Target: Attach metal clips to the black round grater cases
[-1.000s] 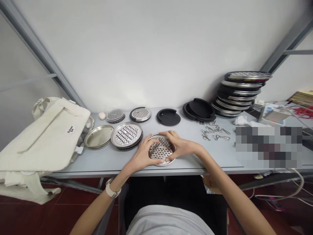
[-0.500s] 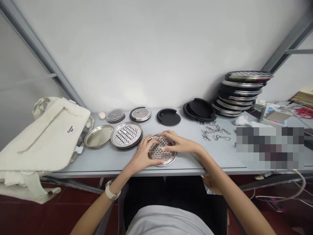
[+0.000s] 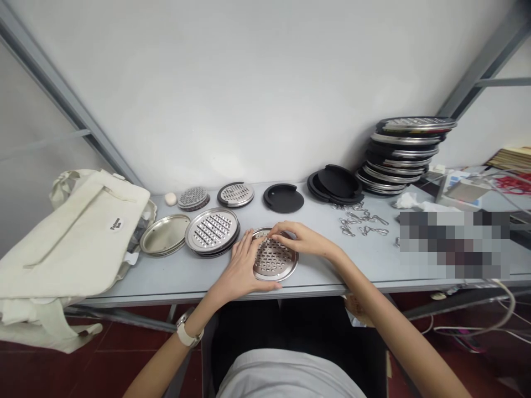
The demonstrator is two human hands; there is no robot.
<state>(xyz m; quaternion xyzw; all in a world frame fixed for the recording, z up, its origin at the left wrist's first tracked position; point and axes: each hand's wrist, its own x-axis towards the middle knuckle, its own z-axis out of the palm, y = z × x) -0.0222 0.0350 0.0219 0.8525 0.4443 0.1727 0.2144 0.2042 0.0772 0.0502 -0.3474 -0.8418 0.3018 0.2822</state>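
Note:
A round metal grater plate (image 3: 276, 260) lies near the table's front edge, its perforated face up. My left hand (image 3: 243, 270) rests around its left side, fingers stretched along the rim and thumb spread along the near edge. From the right, my right hand (image 3: 305, 239) reaches over the plate's far side. Its fingers are bent and close together, with the tips at the far left of the plate, beside my left index finger. Whatever lies between those fingertips is hidden. Left of my hands, another grater plate (image 3: 211, 229) tops a small stack of discs.
Plain metal discs (image 3: 166, 232) lie beside a cream bag (image 3: 83, 237). Behind are small graters (image 3: 236, 194), a black round holder (image 3: 284, 198) and more black holders (image 3: 338, 185). Metal clips (image 3: 360, 218) lie right of centre. A tall stack of graters (image 3: 400, 157) stands at the back right.
My left thumb has moved off the plate's face to its near edge. My right fingers have drawn together toward the far left rim. The view has shifted slightly.

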